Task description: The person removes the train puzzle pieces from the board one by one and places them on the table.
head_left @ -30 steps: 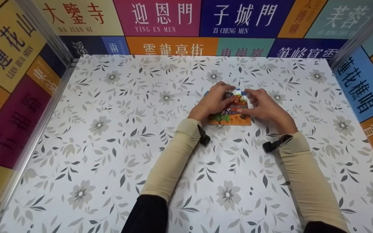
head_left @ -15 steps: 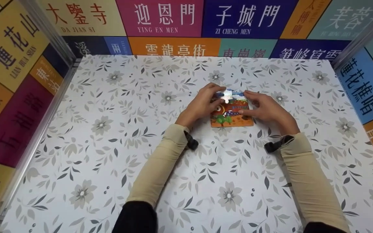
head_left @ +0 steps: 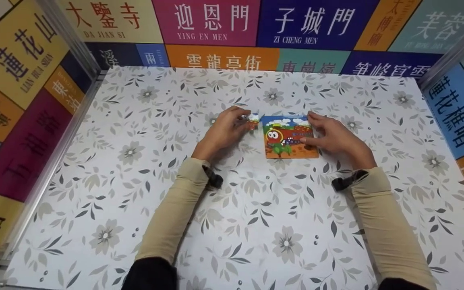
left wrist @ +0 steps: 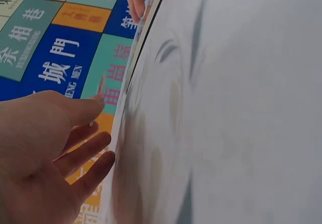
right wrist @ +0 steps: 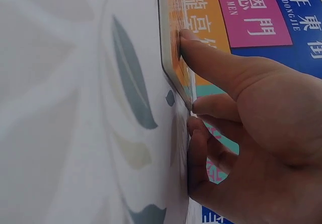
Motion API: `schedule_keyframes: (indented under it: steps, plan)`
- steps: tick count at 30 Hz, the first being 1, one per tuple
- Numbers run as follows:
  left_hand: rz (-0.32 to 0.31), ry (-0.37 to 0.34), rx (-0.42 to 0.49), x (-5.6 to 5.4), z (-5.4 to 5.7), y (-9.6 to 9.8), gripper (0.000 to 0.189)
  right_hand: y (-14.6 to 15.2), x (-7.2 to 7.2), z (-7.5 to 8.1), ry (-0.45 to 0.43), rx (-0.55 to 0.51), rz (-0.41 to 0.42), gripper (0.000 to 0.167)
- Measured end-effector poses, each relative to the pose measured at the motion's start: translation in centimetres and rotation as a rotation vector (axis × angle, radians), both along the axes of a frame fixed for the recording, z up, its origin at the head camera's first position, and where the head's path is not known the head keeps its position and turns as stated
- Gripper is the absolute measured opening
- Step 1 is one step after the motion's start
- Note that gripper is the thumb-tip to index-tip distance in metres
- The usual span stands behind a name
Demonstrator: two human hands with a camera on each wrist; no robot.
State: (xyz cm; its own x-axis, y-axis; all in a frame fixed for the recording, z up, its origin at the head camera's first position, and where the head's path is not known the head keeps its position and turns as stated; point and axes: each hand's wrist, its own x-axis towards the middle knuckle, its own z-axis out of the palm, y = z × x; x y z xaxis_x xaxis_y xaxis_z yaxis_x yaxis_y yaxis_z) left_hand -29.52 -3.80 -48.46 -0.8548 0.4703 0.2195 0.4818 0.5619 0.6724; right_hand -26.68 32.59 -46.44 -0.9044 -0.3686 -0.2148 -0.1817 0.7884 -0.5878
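Note:
A square jigsaw puzzle (head_left: pixel 290 139) with a red cartoon train, blue sky and orange ground lies flat on the table. My right hand (head_left: pixel 332 131) grips its right edge; in the right wrist view the thumb of the right hand (right wrist: pixel 261 113) rests on the face of the puzzle (right wrist: pixel 173 53), the other fingers at its edge and on the table. Left of the puzzle, apart from it, my left hand (head_left: pixel 224 131) pinches a small colourful puzzle piece (head_left: pixel 253 120) between thumb and fingers. In the left wrist view that piece appears only as a thin sliver at the thumb.
A white tablecloth (head_left: pixel 232 209) with grey flowers and leaves covers the table. Colourful panels (head_left: pixel 208 22) with Chinese lettering stand along the back and both sides. Black wrist cameras (head_left: pixel 215 180) sit at the sleeve cuffs.
My left hand has moved left from over the puzzle, carrying the piece off with it. The train's face now shows. My right hand has stayed at the right edge.

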Motion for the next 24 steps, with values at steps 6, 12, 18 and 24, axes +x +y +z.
schedule_keyframes:
  steps: [6,12,18,24]
  plan:
    - [0.023,-0.066,-0.029,-0.21,-0.55,-0.66,0.04,0.26,-0.23,-0.3,0.012,0.006,0.004,0.091]
    - [0.029,-0.051,-0.074,-0.3,-0.61,-0.62,0.039,0.13,-0.19,-0.48,0.053,-0.018,0.033,0.088]
    - [0.033,-0.05,-0.044,-0.29,-0.8,-0.52,0.039,0.24,-0.13,-0.53,0.069,-0.044,0.089,0.077]
    - [0.029,-0.051,-0.029,-0.3,-0.83,-0.66,0.038,0.2,-0.22,-0.6,0.07,-0.016,0.075,0.079]
